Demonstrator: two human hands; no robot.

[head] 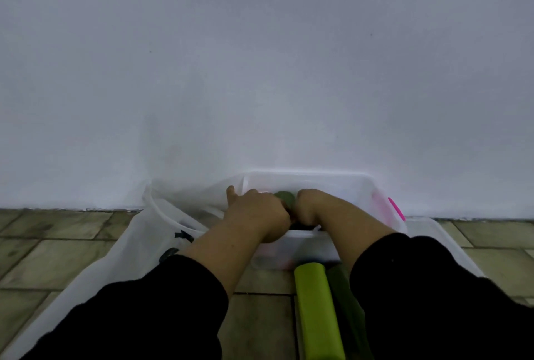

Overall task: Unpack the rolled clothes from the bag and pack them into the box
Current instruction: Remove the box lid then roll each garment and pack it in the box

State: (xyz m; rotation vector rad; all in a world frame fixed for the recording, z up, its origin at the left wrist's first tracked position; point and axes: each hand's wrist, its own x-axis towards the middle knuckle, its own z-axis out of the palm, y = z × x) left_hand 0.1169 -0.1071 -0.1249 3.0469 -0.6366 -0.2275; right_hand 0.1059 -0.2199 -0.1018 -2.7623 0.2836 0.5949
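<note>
**Seating a dark green roll in the box**

Both hands are working inside the clear box (361, 186), which is sitting against the wall (260, 56). The left hand (257, 215) and right hand (310, 206) are pressing either side of a dark green roll (284, 199), fingers clenched around it; prob. they are wedging it upright so more rolls fit. Contents below are hidden by the hands.

The translucent bag (138, 244) is lying just left of the box, mouth open toward it, approx. within easy reach. Two more rolls are waiting on the floor (57, 258) in front of the box: a lime green roll (315, 310) and, touching its right side, a darker green roll (344, 302). A pink item (396, 209) is showing at the box's right end.

Floor is tiled, mottled; wall is plain, pale.
</note>
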